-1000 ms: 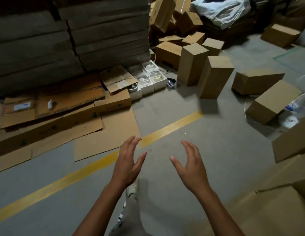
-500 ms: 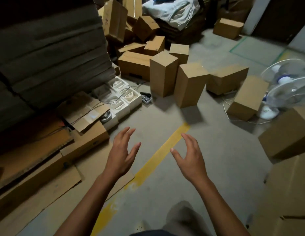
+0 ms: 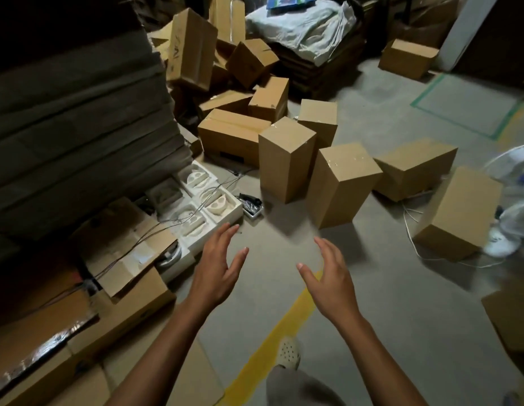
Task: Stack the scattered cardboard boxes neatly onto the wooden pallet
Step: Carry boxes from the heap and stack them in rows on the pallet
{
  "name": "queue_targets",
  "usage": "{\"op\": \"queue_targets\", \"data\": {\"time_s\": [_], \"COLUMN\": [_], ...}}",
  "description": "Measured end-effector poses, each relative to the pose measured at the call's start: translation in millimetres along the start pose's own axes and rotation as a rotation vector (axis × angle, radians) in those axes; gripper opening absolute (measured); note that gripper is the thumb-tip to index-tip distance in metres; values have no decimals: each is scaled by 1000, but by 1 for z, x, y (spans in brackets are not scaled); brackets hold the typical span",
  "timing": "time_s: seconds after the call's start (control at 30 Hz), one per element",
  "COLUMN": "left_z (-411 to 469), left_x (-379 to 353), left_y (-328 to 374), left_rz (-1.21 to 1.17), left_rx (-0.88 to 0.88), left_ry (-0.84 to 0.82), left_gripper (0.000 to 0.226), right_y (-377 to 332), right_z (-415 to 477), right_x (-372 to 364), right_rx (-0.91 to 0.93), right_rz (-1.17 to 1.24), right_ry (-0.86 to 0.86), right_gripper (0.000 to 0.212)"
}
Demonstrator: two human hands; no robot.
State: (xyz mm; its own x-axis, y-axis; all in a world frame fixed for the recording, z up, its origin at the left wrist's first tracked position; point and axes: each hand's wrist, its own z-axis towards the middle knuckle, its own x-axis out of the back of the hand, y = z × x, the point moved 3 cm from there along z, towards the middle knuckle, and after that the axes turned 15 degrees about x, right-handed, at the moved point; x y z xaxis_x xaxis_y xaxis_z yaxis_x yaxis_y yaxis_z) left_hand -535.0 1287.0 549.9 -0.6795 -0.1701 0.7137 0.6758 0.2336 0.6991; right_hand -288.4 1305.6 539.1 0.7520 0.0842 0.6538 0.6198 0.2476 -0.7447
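Left hand (image 3: 218, 268) and right hand (image 3: 328, 276): grip spread on both, fingers loosely splayed, palms facing each other, holding and touching nothing; cardboard boxes (image 3: 234, 136) scattered on floor (image 3: 372, 303) ahead; two tall boxes (image 3: 340, 186) upright beyond the fingertips; fan (image 3: 515, 177) cut off at right edge; dark stack (image 3: 79, 127) at left hard to make out.

On the floor (image 3: 372, 303) ahead, the left upright box (image 3: 285, 159) and the right upright box (image 3: 341, 183) stood just beside each other, with a third upright box (image 3: 318, 118) behind them. A long box (image 3: 230, 136) lay to their left, and a heap of boxes (image 3: 225, 54) rose behind it. Right of the pair lay a toppled box (image 3: 416, 168), then an outer box (image 3: 457, 212) — next to the fan (image 3: 515, 200) at the far right. Foam trays (image 3: 202, 200) sat left of the pair, at the foot of the stacked cardboard sheets (image 3: 79, 127). The left hand (image 3: 217, 268) and right hand (image 3: 328, 276) hung apart — nearer than the pair.
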Motion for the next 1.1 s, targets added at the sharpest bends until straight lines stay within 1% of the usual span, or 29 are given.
{"op": "queue_targets", "data": {"time_s": [0.13,0.27,0.37,0.47,0.53,0.63,0.8,0.93,1.03,1.1], "left_z": [104,191,265,350,413,507,638,723,782,817], "left_x": [-7,-14,-25,-41,-51,-64,-76,-87,-107,-125], "left_y": [35,61,61,47,41,37,39,51,59,61], "left_rz": [-12,-53,-51,-33,-32,-11,22,3,-14,-41], "left_rx": [0,-7,-14,-33,-38,-28,-12,4,61,133], "left_ry": [2,-6,-34,-59,-82,-143,-247,-281,-299,-318], "left_gripper": [66,70,70,69,65,52,50,47,47,47], "right_y": [8,14,23,43,60,86,107,128,153,174], "right_z": [106,194,264,331,378,450,547,611,660,690], "right_x": [17,24,21,7,-6,-23,-37,-43,-46,-50], "right_rx": [23,35,37,0,-37,-142,-289,-394,-479,-532], "right_rz": [11,34,-2,-23,-20,-35,-39,46,111,161], "right_ry": [10,25,34,49,45,56,45,75,107,107], "right_gripper": [63,61,61,62,64,67,67,66,61,58]}}
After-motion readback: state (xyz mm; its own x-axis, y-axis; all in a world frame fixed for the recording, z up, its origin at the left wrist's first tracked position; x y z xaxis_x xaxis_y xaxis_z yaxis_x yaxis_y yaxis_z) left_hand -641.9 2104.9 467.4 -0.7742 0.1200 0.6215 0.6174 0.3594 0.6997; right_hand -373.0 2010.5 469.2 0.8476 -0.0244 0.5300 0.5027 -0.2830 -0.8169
